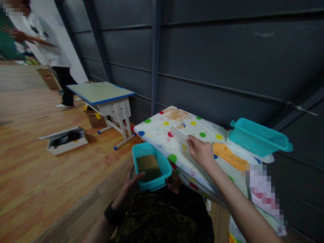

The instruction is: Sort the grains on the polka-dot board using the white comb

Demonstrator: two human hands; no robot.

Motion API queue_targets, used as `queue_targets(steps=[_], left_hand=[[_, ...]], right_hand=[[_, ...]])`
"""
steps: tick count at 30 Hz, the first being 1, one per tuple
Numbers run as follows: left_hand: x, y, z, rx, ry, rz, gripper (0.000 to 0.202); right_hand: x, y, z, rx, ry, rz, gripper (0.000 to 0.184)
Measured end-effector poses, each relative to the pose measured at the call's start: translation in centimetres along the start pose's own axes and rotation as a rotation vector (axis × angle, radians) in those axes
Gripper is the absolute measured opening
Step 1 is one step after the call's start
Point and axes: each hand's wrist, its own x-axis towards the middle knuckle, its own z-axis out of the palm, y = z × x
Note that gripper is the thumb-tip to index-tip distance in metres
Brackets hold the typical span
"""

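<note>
My left hand (133, 182) grips a teal plastic tub (151, 167) partly filled with greenish-brown grains, held just below the near edge of a table. My right hand (201, 151) is closed on a white comb-like scraper (180, 132), its toothed edge resting on the polka-dot tablecloth (162, 135). A patch of loose tan grains (176, 114) lies on the cloth beyond the scraper, near the far corner. A few grains sit right beside the scraper.
A second teal tub (258, 136) rests on a white tray (265, 157) at the table's right, next to an orange patch (229, 155). A blue-edged desk (101, 92) stands on the wooden floor to the left, with an open white box (66, 140). A person (48, 47) stands far left. A dark panelled wall lies behind.
</note>
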Motion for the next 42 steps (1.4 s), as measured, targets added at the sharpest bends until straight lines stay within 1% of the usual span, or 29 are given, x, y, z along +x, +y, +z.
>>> queue_targets(steps=[3, 5, 8, 10, 12, 15, 18, 21, 26, 29, 31, 33, 36, 38, 40, 42], left_hand=[[-0.2, 0.2, 0.1, 0.001, -0.013, 0.005, 0.119], [-0.4, 0.3, 0.2, -0.007, -0.017, 0.004, 0.119], [-0.6, 0.4, 0.3, 0.007, -0.016, 0.004, 0.117], [-0.6, 0.3, 0.3, 0.021, -0.015, 0.005, 0.113], [-0.5, 0.3, 0.2, 0.026, -0.014, 0.002, 0.109], [-0.3, 0.2, 0.1, 0.034, -0.007, -0.007, 0.106], [-0.3, 0.3, 0.1, 0.019, -0.015, -0.007, 0.112], [-0.3, 0.3, 0.1, 0.015, -0.023, -0.003, 0.113], [-0.1, 0.0, 0.0, 0.030, -0.008, -0.007, 0.111], [0.0, -0.2, 0.0, 0.018, -0.022, -0.010, 0.114], [-0.1, -0.2, 0.0, 0.013, -0.026, -0.016, 0.115], [-0.1, -0.1, 0.1, 0.009, -0.021, -0.025, 0.116], [-0.3, 0.0, 0.1, -0.001, -0.023, -0.029, 0.118], [-0.3, 0.0, 0.0, 0.006, -0.027, -0.030, 0.118], [-0.3, 0.0, 0.0, 0.010, -0.030, -0.031, 0.118], [-0.3, 0.0, 0.0, 0.014, -0.032, -0.032, 0.119]], right_hand=[[-0.5, -1.0, -0.1, 0.039, 0.049, -0.060, 0.034], [-0.3, -1.2, -0.4, 0.039, 0.104, -0.071, 0.034], [0.5, -0.8, -1.3, 0.015, 0.180, -0.034, 0.037], [1.0, -0.5, -2.1, 0.024, 0.199, 0.002, 0.040], [1.1, -0.6, -2.6, 0.058, 0.190, 0.026, 0.042], [0.7, -1.6, -2.7, 0.103, 0.152, 0.041, 0.043], [0.2, -2.7, -2.5, 0.100, 0.128, 0.067, 0.044], [0.2, -3.0, -2.6, 0.058, 0.107, 0.107, 0.042], [0.3, -2.1, -3.4, -0.029, 0.063, 0.156, 0.041], [0.1, -1.8, -3.7, 0.003, 0.038, 0.145, 0.041], [-0.2, -1.7, -3.8, 0.058, 0.056, 0.122, 0.041], [-0.3, -1.6, -3.9, 0.094, 0.102, 0.119, 0.043], [-0.4, -1.2, -4.2, 0.101, 0.166, 0.137, 0.046], [-0.4, -0.7, -4.2, 0.097, 0.176, 0.136, 0.048], [-0.2, -0.3, -4.0, 0.075, 0.152, 0.135, 0.049], [0.3, 0.1, -3.6, 0.036, 0.098, 0.144, 0.047]])
